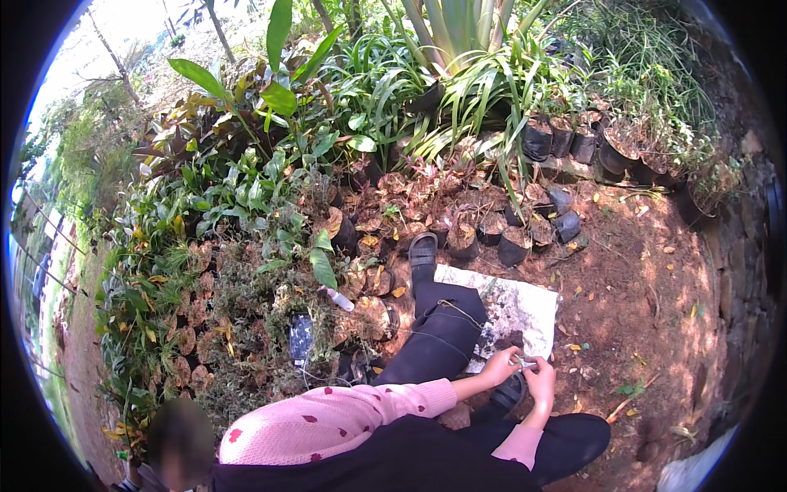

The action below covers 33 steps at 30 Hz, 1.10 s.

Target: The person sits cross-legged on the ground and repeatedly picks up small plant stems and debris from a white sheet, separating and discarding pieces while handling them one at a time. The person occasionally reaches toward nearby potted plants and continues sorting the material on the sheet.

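My left hand (pixel 500 368) and my right hand (pixel 539 380) are close together, fingers pinched around a small pale thing too small to name. Just beyond them a clump of dark soil (pixel 511 339) lies on a white sheet (pixel 534 308) spread on the ground. More loose soil is scattered across the sheet's middle. My bent left leg (pixel 438 338) rests along the sheet's left edge, with a thin yellowish string (pixel 459 310) lying over the knee. Under my hands, a dark sandal (pixel 510 392) on my other foot partly shows.
Small black soil-filled bags (pixel 514 246) stand in rows beyond the sheet. Leafy plants (pixel 246 193) crowd the left and far side. A phone-like dark object (pixel 301 338) and a small white bottle (pixel 339 300) lie among bags. A stone wall (pixel 742 271) edges the right.
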Available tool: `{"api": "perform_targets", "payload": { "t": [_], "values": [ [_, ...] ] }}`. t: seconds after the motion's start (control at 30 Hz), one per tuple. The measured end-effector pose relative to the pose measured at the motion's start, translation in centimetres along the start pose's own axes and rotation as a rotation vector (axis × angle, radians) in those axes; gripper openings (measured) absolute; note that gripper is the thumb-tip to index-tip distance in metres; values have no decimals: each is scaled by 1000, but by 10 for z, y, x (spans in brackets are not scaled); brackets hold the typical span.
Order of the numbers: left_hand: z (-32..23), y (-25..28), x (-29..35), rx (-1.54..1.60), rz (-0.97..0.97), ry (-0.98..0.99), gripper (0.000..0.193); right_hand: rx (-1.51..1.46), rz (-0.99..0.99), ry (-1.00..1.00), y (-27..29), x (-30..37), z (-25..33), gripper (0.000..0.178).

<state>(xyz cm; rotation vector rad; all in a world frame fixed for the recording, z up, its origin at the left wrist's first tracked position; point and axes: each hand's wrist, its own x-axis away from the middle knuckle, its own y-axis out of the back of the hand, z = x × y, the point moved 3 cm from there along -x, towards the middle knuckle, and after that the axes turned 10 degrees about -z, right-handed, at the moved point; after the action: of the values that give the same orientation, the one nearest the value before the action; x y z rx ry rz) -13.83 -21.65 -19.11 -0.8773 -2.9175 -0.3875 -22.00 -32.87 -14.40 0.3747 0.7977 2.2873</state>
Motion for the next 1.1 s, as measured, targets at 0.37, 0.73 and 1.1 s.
{"api": "perform_targets", "payload": {
  "t": [0.37,0.73,1.1],
  "values": [
    [1,-4,1,9,75,-86,25,-265,-353,-47,24,-6,1,19],
    [17,10,2,-186,12,56,18,-1004,-665,-393,46,1,-9,25],
    [20,38,-6,-372,-127,-20,14,-1206,-928,-141,81,9,-2,28]
  ]
}}
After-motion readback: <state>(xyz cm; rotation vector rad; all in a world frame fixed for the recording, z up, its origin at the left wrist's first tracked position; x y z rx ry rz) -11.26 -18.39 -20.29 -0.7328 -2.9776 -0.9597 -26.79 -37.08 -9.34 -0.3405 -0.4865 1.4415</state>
